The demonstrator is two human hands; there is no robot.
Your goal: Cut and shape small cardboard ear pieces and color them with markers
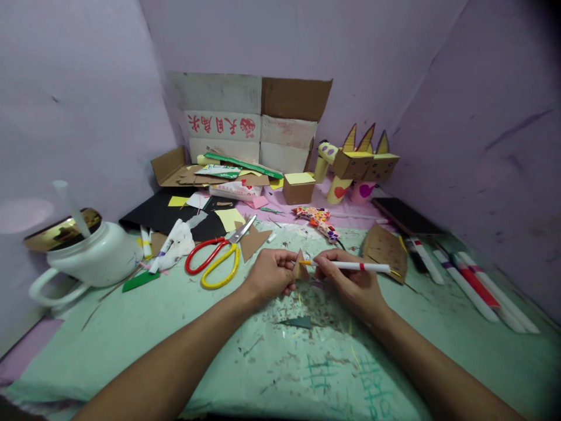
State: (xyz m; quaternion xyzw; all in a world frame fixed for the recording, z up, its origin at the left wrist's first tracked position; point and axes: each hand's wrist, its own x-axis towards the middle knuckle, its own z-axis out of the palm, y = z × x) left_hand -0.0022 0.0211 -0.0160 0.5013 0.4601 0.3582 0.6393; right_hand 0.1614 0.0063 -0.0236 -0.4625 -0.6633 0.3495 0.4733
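Note:
Between the fingers of my left hand [272,273] is a small pointed cardboard triangle [301,269], held upright over the table. My right hand [348,279] grips a white marker pen [362,266] with a red band, and its orange tip is at the triangle's face. Whether the tip touches it I cannot tell for sure. Left of my hands lie scissors [222,256] with one red and one yellow handle loop. A cut piece of brown cardboard [254,241] rests beside their blades. Below my hands is a small dark green paper scrap [297,322].
A white mug [94,257] with a gold lid stands at the left. Several markers [473,286] lie at the right. Box-headed cardboard figures [354,164], a small box [298,188] and an unfolded carton [223,126] are at the back. Crumpled tissue [179,242] sits near the scissors.

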